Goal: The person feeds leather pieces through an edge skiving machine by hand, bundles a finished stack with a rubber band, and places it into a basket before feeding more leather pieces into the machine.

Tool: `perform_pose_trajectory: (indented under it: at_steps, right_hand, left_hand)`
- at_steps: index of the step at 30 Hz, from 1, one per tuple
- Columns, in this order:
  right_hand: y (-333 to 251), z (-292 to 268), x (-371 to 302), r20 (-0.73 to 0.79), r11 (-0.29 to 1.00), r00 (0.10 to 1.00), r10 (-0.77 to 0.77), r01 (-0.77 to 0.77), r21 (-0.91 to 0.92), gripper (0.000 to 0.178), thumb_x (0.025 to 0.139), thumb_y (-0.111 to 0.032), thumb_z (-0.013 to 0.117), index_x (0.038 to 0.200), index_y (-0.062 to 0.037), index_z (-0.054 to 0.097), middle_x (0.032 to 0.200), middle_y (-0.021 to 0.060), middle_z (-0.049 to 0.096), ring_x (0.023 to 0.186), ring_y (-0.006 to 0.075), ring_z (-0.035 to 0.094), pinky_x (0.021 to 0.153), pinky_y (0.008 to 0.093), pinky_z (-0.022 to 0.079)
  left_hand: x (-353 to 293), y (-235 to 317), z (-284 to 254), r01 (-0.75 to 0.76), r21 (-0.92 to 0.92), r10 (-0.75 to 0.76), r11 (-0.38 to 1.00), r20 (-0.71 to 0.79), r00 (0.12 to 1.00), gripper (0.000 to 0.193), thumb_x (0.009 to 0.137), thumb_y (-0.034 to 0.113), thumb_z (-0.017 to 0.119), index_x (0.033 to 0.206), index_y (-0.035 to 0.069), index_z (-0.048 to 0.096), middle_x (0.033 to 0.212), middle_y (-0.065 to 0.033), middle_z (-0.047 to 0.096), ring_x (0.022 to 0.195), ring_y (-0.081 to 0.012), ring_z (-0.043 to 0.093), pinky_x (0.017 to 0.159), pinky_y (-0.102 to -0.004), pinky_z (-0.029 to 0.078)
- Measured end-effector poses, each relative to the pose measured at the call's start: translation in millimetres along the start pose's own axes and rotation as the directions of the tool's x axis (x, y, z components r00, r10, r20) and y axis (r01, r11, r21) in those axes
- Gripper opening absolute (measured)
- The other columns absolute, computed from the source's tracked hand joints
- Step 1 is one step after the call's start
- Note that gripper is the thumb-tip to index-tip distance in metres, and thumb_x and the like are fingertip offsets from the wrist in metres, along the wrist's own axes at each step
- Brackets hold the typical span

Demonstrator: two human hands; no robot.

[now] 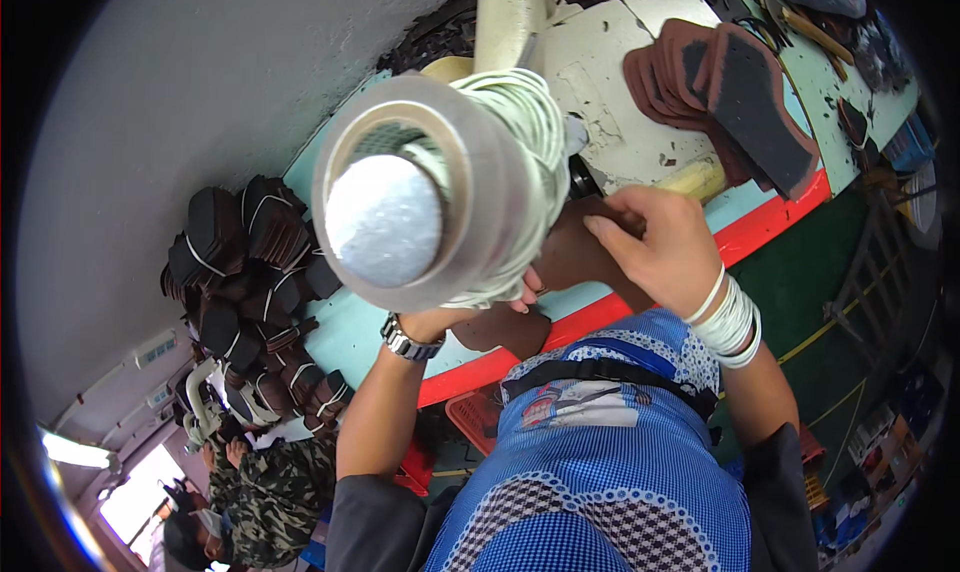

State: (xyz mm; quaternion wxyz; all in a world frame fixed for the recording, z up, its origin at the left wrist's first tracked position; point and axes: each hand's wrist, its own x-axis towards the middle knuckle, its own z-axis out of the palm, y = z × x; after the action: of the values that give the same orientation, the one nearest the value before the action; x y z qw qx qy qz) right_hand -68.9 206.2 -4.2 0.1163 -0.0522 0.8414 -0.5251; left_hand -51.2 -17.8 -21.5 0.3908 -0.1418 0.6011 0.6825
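Observation:
My right hand [660, 242] is closed on the edge of a flat brown sole-shaped piece [590, 257], thumb lying over it. White elastic bands [738, 327] circle that wrist. Most of my left hand [528, 290] is behind a round fixture [430, 192] with a clear wall and bright metal core; only some fingertips show, at the brown piece's left edge, and their grip is unclear. Many pale bands [525, 122] hang round the fixture. A second brown piece [508, 332] lies on the red-edged table [765, 232] beside my left wrist, which wears a metal watch [408, 340].
Black-and-brown soles [750, 102] lie stacked at the right of the table. Tied bundles of soles [250, 272] are heaped at its left end. A cream machine arm [510, 22] stands behind the fixture. Red crates [472, 417] sit below; a person in camouflage [275, 507] works lower left.

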Motion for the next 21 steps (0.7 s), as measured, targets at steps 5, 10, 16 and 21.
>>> perform_pose_trajectory:
  at_steps: [5, 10, 16, 21]
  right_hand:
    - [-7, 3, -30, -0.004, 0.936, 0.959, 0.285, -0.277, 0.218, 0.017, 0.08, -0.01, 0.062, 0.075, 0.0054, 0.057, 0.067, 0.0123, 0.062, 0.059, 0.0128, 0.059, 0.053, 0.0262, 0.044]
    - [5, 29, -49, 0.37, 0.558, 0.829, 0.419, -0.557, 0.616, 0.016, 0.084, -0.008, 0.058, 0.088, 0.0075, 0.059, 0.076, 0.0096, 0.064, 0.063, 0.01, 0.06, 0.054, 0.0212, 0.048]
    - [18, 36, -34, 0.534, 0.436, 0.722, 0.44, -0.691, 0.576, 0.021, 0.083, -0.011, 0.059, 0.089, 0.0085, 0.061, 0.078, 0.0108, 0.063, 0.063, 0.0142, 0.062, 0.053, 0.0241, 0.052]
    - [16, 32, -37, 0.42, 0.449, 0.757, 0.502, -0.642, 0.621, 0.025, 0.085, -0.017, 0.057, 0.092, 0.0063, 0.062, 0.08, 0.0104, 0.063, 0.073, 0.0151, 0.063, 0.063, 0.0277, 0.054]
  left_hand:
    - [-25, 1, 25, 0.162, 0.182, -0.165, 0.97, 0.001, 0.986, 0.029, 0.091, 0.022, 0.055, 0.088, -0.006, 0.06, 0.077, -0.0114, 0.065, 0.064, -0.0145, 0.064, 0.054, -0.022, 0.052]
    - [-31, -18, 26, 0.129, -0.348, -0.214, 0.929, -0.218, 0.952, 0.018, 0.091, 0.01, 0.051, 0.093, -0.004, 0.061, 0.082, -0.0076, 0.065, 0.065, -0.0101, 0.063, 0.057, -0.0183, 0.05]
    - [-28, -26, 9, 0.043, -0.441, -0.139, 0.896, -0.187, 0.973, 0.017, 0.09, 0.007, 0.05, 0.092, -0.006, 0.06, 0.083, -0.0073, 0.064, 0.061, -0.0073, 0.06, 0.056, -0.0195, 0.05]
    - [-16, -27, 33, 0.011, -0.269, -0.117, 0.963, -0.38, 0.918, 0.019, 0.089, 0.013, 0.055, 0.088, -0.004, 0.062, 0.073, -0.0035, 0.063, 0.056, -0.0048, 0.054, 0.051, -0.02, 0.044]
